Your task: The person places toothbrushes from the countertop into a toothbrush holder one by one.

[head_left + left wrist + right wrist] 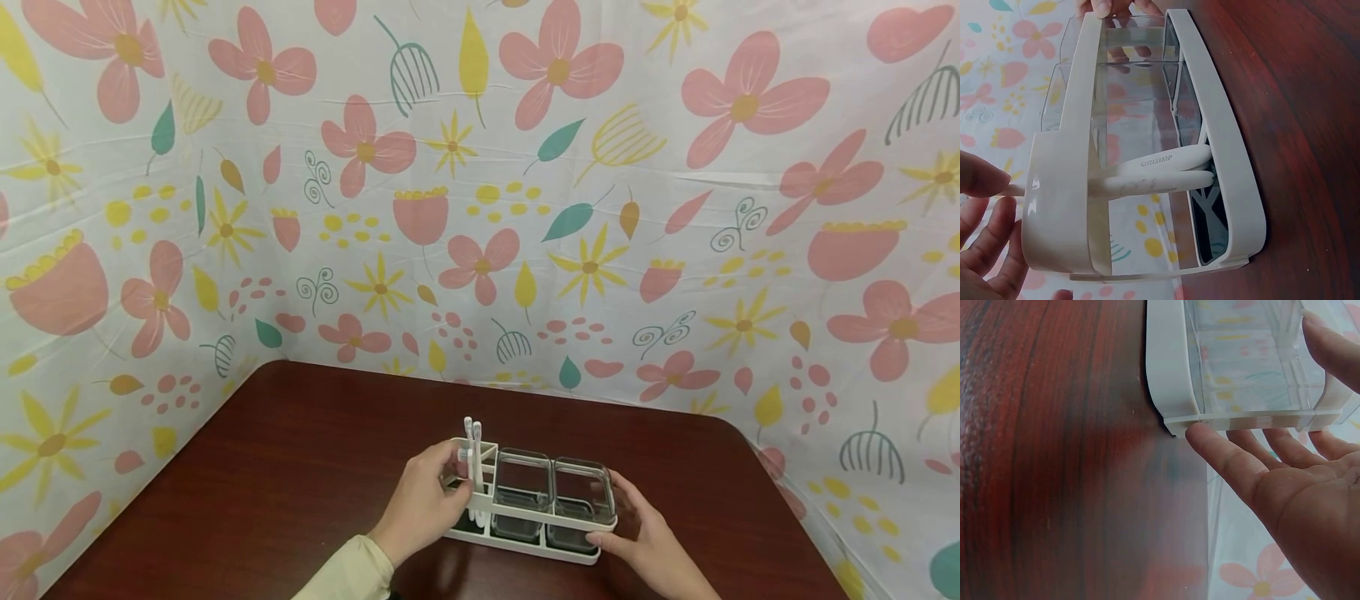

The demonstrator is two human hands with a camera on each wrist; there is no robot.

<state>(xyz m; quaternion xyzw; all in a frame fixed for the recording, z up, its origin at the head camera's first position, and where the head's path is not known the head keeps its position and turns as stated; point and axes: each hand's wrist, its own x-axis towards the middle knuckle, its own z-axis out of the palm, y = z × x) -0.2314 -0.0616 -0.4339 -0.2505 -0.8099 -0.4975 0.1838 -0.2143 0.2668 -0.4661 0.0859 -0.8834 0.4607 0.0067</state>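
A white toothbrush holder (543, 513) stands on the table, with two clear cups (522, 455) in its middle and right slots. Two white toothbrushes (1157, 183) lean in its left slot, their handle ends on the dark base. My left hand (423, 502) is at that end and pinches one toothbrush near its neck, above the upper rim; the exact contact is partly hidden. At the opposite end, my right hand (647, 533) grips the holder, thumb at the front and fingers along the side, as the right wrist view shows.
The dark red-brown wooden table (247, 492) reaches back to a flower-patterned cloth (480, 200) hanging behind and at both sides. A light sleeve (348, 571) covers the left forearm.
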